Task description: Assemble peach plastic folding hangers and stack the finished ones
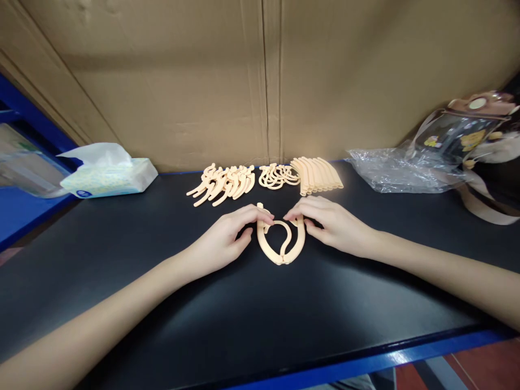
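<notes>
Both your left hand (221,238) and right hand (339,225) lightly hold the beige hanger (266,246) by opposite sides on the counter (284,314), seemingly to steady it, with sorted parts (319,176) behind, probably for easy reach.

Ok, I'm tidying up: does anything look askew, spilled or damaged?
Nothing looks spilled or visibly damaged. Two untidy spots: crumpled clear plastic lies at the right, and the leftmost beige pieces overlap unevenly, unlike the neat row of curved pieces.
</notes>
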{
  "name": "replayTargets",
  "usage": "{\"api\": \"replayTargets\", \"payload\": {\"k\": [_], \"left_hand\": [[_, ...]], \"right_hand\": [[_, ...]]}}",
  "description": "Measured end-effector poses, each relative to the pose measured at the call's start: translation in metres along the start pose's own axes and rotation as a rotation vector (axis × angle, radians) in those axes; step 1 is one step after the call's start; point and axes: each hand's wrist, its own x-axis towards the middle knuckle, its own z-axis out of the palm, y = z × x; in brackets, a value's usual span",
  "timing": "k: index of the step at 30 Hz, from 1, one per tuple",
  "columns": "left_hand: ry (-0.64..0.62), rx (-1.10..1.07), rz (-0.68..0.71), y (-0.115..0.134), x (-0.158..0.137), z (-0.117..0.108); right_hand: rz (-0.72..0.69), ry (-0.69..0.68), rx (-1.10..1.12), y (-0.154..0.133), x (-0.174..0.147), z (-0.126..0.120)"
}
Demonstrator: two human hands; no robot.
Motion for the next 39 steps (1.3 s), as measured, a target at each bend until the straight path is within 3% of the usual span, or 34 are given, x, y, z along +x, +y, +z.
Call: {"api": "replayTargets", "payload": {"k": [7,11,18,26,31,35,39], "left_hand": [[0.048,0.058,-0.017,0.004,0.000,-0.001],[0.114,0.154,-0.095,0.003,0.000,-0.004],[0.036,0.397,-0.071,-0.005,-0.001,-0.010],[-0.066,0.309,0.050,-0.001,-0.003,-0.010],[-0.122,0.273,0.029,0.002,-0.004,-0.008],[-0.133,0.217,-0.003,0.005,-0.004,-0.005],[-0.128,0.209,-0.048,0.004,-0.005,-0.004]], "right_hand": [[0.140,0.078,-0.155,-0.001,0.000,-0.001],[0.115,0.060,-0.225,-0.008,0.000,-0.002],[0.057,0.009,-0.251,-0.012,0.000,-0.002],[0.040,-0.046,-0.128,-0.007,0.001,-0.003],[0.069,-0.100,0.027,-0.005,0.000,-0.001],[0.031,-0.162,0.026,-0.006,-0.002,0.001],[0.026,-0.107,0.027,-0.008,-0.001,0.000]]}}
